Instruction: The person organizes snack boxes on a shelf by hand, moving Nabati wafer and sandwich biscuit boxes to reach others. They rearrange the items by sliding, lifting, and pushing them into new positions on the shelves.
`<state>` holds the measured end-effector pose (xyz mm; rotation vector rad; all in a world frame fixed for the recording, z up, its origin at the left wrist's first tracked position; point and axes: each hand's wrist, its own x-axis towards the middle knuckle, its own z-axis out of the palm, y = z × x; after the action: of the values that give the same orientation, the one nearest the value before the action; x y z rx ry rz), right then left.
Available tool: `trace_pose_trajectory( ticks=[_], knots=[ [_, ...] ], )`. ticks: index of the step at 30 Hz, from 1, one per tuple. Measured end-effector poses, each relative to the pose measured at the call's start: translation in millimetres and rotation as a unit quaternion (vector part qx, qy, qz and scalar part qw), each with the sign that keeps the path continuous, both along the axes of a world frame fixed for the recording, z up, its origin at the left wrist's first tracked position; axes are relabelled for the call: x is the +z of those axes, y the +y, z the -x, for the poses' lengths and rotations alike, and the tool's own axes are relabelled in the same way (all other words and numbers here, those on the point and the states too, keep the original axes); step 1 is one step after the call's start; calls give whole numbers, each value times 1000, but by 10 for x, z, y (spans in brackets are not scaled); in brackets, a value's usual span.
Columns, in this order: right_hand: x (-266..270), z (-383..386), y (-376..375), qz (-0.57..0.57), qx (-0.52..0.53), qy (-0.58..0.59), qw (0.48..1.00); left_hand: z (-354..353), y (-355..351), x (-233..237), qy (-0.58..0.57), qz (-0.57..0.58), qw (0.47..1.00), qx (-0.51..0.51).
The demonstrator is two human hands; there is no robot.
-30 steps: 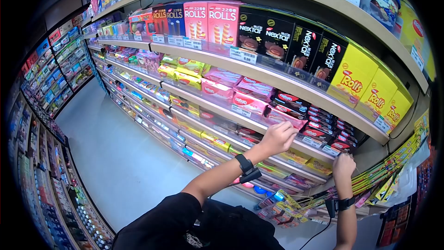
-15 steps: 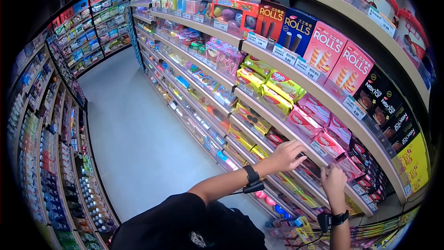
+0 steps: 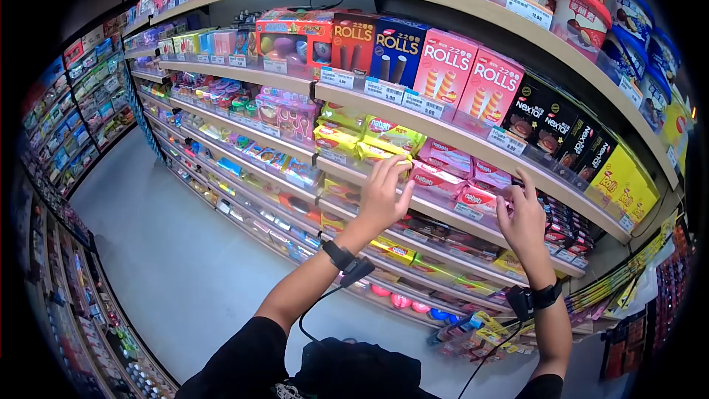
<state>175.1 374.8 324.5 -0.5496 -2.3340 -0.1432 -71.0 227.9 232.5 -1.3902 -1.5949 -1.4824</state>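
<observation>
My left hand (image 3: 382, 193) is raised at the front of the snack shelf, thumb apart from the stretched fingers. Its fingertips overlap the lower edge of the yellow Nabati wafer packs (image 3: 395, 133). To the right, my right hand (image 3: 523, 216) has its thumb and fingers spread with nothing between them. It is nearest the pink Nabati wafer packs (image 3: 476, 198), close to their right end. More pink packs (image 3: 437, 177) lie stacked between the two hands. Both wrists wear a black strap with a small device and a cable.
Above the hands, another shelf holds pink Rolls boxes (image 3: 443, 66), a blue Rolls box (image 3: 396, 50) and black Nextar boxes (image 3: 550, 114). Red-lidded tubs (image 3: 582, 22) stand higher up. Price tags (image 3: 508, 140) line the shelf edges. A grey aisle floor (image 3: 177, 229) runs along the left.
My view has turned to the right. The left hand has risen to the yellow packs and its fingers have straightened. My right hand has risen from the shelf edge and spread its fingers.
</observation>
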Motion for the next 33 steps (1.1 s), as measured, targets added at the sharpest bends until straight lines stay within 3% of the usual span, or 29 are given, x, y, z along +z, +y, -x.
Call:
trace_pose_trajectory(
  ticks=[3, 7, 14, 22, 28, 31, 33],
  knots=[
    [-40, 31, 128, -12, -9, 13, 1000, 57, -130, -156, 45, 41, 996, 58],
    [-201, 46, 175, 12, -8, -30, 999, -11, -328, -443, 21, 120, 988, 92],
    [-347, -346, -24, 24, 42, -22, 999, -334, -385, -325, 26, 135, 986, 91],
    [-770, -1230, -492, 139, 58, 8, 989, -1201, -504, -526, -6, 188, 981, 51],
    [-1343, -1711, -809, 99, 96, 35, 990, -1629, -977, -1029, -55, 230, 971, 38],
    [-1488, -1833, -1051, 193, 90, 34, 976, -1704, -1147, -1372, -99, 246, 964, 38],
    [-1676, -1868, -1143, 184, 75, 48, 979, -1755, -1291, -1559, -124, 262, 956, 44]
  ],
)
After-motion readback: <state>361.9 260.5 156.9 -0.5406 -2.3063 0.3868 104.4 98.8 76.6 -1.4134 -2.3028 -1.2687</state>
